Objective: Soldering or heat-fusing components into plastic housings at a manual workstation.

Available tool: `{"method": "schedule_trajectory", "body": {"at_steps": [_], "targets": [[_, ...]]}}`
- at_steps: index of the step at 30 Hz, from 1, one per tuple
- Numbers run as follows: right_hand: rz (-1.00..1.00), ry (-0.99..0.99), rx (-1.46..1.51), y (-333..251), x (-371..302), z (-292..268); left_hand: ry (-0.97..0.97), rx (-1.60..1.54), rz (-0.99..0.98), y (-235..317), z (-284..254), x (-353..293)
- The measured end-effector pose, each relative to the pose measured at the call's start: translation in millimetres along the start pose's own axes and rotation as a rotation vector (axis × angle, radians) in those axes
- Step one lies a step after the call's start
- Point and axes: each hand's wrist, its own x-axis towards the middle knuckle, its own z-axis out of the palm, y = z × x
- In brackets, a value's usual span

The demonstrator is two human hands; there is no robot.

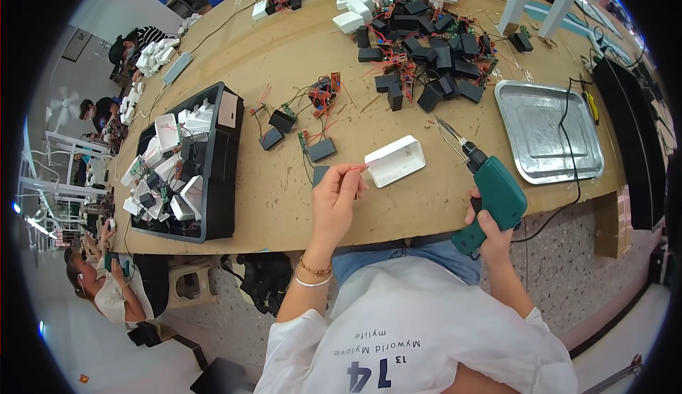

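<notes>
In my right hand (489,232) is a green soldering gun (501,194), gripped by its handle, its metal tip pointing up and away to the left. My left hand (337,199) is closed in a pinch, and a thin red wire (364,167) sticks out from its fingertips. Just beyond those fingertips lies a white plastic case half (396,161), open side up. A black block with a small green circuit board (322,150) lies past my left hand. Partly behind that hand shows another dark block (320,174).
To the left stands a black crate (226,163) of white cases and wired parts. Black blocks (444,57) with red boards are heaped at the far side, beside white cases (349,21). A metal tray (550,135) sits right, crossed by a black cord. Other people work at far left.
</notes>
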Motion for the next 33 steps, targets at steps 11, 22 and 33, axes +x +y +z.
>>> {"method": "schedule_trajectory", "body": {"at_steps": [11, 22, 33], "targets": [[0.001, -0.027, -0.022, -4.7, -15.5, -2.7, 0.275, 0.861, 0.525, -1.4, 44.8, -1.1], [0.059, -0.108, -0.252, -0.3, -33.8, -12.7, 0.294, 0.861, 0.456, -36.1, 61.0, 12.2], [0.142, -0.12, -0.336, -7.4, -27.4, 6.4, 0.31, 0.824, 0.405, -36.4, 60.9, 14.6]]}}
